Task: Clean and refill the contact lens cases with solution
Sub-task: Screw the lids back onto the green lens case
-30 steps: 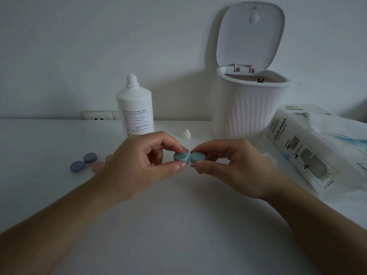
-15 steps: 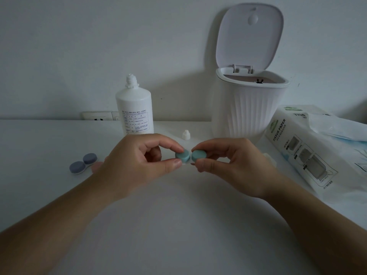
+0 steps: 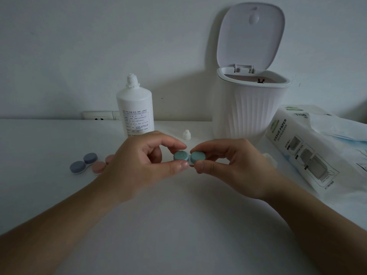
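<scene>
Teal lens case (image 3: 188, 156) held above the tabletop (image 3: 178, 225) — left hand (image 3: 139, 161) pinches one cap, right hand (image 3: 234, 165) the other. Both grips clenched on caps, likely for unscrewing.

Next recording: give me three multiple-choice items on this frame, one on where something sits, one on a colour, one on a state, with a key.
1. Where does the small white cap lie?
A. On the table between the solution bottle and the bin
B. Inside the bin
C. On the tissue pack

2. What colour is the lens case held in both hands?
A. Pink
B. Teal
C. Yellow

3. How is the bin's lid?
A. Shut
B. Taken off, on the table
C. Hinged up, open

Key: 1 A, the cap stands on the table between them. 2 B, the left hand and right hand pinch teal caps. 3 C, the lid stands up behind the rim.
</scene>
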`<state>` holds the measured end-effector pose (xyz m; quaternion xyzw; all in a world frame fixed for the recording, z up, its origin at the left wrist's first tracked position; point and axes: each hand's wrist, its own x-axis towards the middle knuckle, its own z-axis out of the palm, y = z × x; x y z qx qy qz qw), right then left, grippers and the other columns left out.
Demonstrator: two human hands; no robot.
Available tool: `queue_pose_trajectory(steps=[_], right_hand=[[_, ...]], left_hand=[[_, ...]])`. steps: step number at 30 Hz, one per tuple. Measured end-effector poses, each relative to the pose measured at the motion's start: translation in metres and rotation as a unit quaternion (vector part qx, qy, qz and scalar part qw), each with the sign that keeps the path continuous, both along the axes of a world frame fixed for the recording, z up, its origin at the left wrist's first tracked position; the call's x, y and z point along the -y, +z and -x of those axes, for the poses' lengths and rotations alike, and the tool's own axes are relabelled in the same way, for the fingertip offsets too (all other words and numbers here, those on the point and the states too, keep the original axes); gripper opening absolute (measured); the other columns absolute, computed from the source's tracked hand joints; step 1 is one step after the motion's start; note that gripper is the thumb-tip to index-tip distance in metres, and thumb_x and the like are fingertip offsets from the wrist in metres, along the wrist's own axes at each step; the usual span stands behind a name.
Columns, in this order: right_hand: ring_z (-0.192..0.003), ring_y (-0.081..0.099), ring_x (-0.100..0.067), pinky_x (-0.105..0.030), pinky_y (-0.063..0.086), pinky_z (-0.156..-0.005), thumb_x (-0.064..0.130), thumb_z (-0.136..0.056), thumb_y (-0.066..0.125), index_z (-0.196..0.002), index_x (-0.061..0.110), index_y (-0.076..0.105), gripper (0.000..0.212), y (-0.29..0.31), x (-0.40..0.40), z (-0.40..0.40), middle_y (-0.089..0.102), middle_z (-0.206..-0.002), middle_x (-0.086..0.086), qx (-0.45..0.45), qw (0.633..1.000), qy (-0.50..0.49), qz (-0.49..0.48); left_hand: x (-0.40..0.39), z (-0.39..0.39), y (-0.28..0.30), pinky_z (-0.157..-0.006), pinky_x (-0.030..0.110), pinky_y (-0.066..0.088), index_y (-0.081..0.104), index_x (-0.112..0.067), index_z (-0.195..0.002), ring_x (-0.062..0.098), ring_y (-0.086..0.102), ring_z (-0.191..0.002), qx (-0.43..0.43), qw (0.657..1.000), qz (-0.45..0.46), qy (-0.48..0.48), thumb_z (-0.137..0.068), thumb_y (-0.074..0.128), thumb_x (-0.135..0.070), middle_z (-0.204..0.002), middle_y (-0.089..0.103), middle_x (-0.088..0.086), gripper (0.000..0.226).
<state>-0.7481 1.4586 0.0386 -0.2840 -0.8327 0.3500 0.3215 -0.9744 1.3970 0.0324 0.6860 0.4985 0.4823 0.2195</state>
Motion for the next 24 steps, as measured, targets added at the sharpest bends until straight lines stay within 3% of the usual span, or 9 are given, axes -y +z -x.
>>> queue_pose_trajectory(steps=[2, 4, 6, 9, 12, 14, 16, 20, 24], right_hand=[[-0.085, 0.073, -0.009, -0.022, 0.056, -0.081, 0.030, -0.087, 0.075, -0.106, 0.028, 0.075, 0.019, 0.0003, -0.0004, -0.0005, 0.076, -0.089, 0.013, 0.000, 1.000, -0.002, 0.001], [-0.084, 0.073, -0.010, -0.023, 0.056, -0.082, 0.029, -0.087, 0.075, -0.106, 0.029, 0.074, 0.019, 0.0006, -0.0004, -0.0007, 0.076, -0.087, 0.012, -0.003, 1.000, -0.001, 0.005], [-0.084, 0.073, -0.009, -0.020, 0.055, -0.080, 0.027, -0.088, 0.075, -0.105, 0.031, 0.074, 0.018, 0.0009, 0.0003, -0.0001, 0.076, -0.086, 0.013, -0.007, 1.000, 0.005, 0.007], [-0.082, 0.072, -0.009, -0.017, 0.054, -0.079, 0.024, -0.088, 0.075, -0.104, 0.033, 0.073, 0.018, 0.0014, 0.0015, 0.0008, 0.076, -0.086, 0.013, -0.013, 1.000, 0.006, 0.008], [-0.084, 0.072, -0.011, -0.024, 0.057, -0.082, 0.026, -0.088, 0.075, -0.107, 0.027, 0.074, 0.019, 0.0019, 0.0007, 0.0005, 0.076, -0.087, 0.012, -0.004, 1.000, 0.002, 0.006], [-0.084, 0.073, -0.011, -0.023, 0.057, -0.082, 0.030, -0.087, 0.075, -0.108, 0.025, 0.075, 0.022, 0.0020, 0.0010, 0.0003, 0.076, -0.087, 0.012, 0.000, 1.000, 0.001, 0.007], [-0.084, 0.072, -0.009, -0.019, 0.055, -0.080, 0.032, -0.086, 0.074, -0.108, 0.025, 0.074, 0.024, 0.0019, 0.0015, 0.0000, 0.076, -0.088, 0.012, 0.002, 1.000, 0.000, 0.007], [-0.084, 0.072, -0.008, -0.016, 0.053, -0.079, 0.028, -0.087, 0.075, -0.108, 0.026, 0.075, 0.021, 0.0019, 0.0015, -0.0002, 0.076, -0.087, 0.013, 0.002, 1.000, -0.002, 0.009], [-0.082, 0.072, -0.009, -0.018, 0.054, -0.079, 0.025, -0.087, 0.075, -0.106, 0.027, 0.075, 0.019, 0.0019, 0.0018, 0.0007, 0.076, -0.086, 0.011, -0.011, 1.000, 0.000, 0.013]], left_hand=[[-0.0001, 0.0007, -0.0011, -0.052, 0.022, 0.035, 0.076, -0.037, -0.096, 0.008, 0.040, -0.050, -0.010, 1.000, 0.006, 0.013, -0.072, 0.085, -0.037, -0.054, 0.048, -0.013, 0.026], [0.0015, 0.0005, 0.0008, -0.052, 0.021, 0.039, 0.076, -0.038, -0.102, 0.007, 0.044, -0.049, -0.001, 1.000, 0.013, -0.006, -0.076, 0.078, -0.032, -0.059, 0.057, -0.017, 0.027], [0.0032, -0.0005, 0.0025, -0.055, 0.024, 0.050, 0.073, -0.033, -0.113, 0.013, 0.056, -0.053, 0.038, 0.997, 0.031, -0.058, -0.080, 0.076, -0.025, -0.090, 0.076, -0.017, 0.034], [0.0031, -0.0014, 0.0017, -0.063, 0.037, 0.058, 0.068, -0.034, -0.123, 0.028, 0.066, -0.063, 0.067, 0.992, 0.056, -0.091, -0.073, 0.080, -0.036, -0.119, 0.074, -0.010, 0.051], [0.0007, -0.0010, -0.0012, -0.053, 0.029, 0.050, 0.069, -0.040, -0.114, 0.016, 0.058, -0.058, 0.037, 0.997, 0.047, -0.056, -0.066, 0.081, -0.048, -0.106, 0.074, -0.014, 0.050], [-0.0014, 0.0007, -0.0032, -0.048, 0.019, 0.040, 0.069, -0.038, -0.097, 0.005, 0.047, -0.050, 0.022, 0.999, 0.037, -0.021, -0.063, 0.080, -0.054, -0.074, 0.068, -0.014, 0.039], [-0.0032, 0.0034, -0.0048, -0.046, 0.020, 0.034, 0.068, -0.034, -0.088, 0.005, 0.040, -0.046, 0.007, 0.999, 0.034, 0.004, -0.062, 0.079, -0.057, -0.054, 0.052, -0.009, 0.036], [-0.0019, 0.0038, -0.0030, -0.050, 0.019, 0.039, 0.072, -0.037, -0.099, 0.003, 0.046, -0.051, -0.023, 0.998, 0.037, -0.034, -0.072, 0.073, -0.049, -0.061, 0.057, -0.016, 0.029], [-0.0026, 0.0037, -0.0068, -0.056, 0.021, 0.045, 0.068, -0.046, -0.120, 0.006, 0.051, -0.060, -0.024, 0.995, 0.064, -0.073, -0.073, 0.075, -0.049, -0.087, 0.065, -0.023, 0.048]])
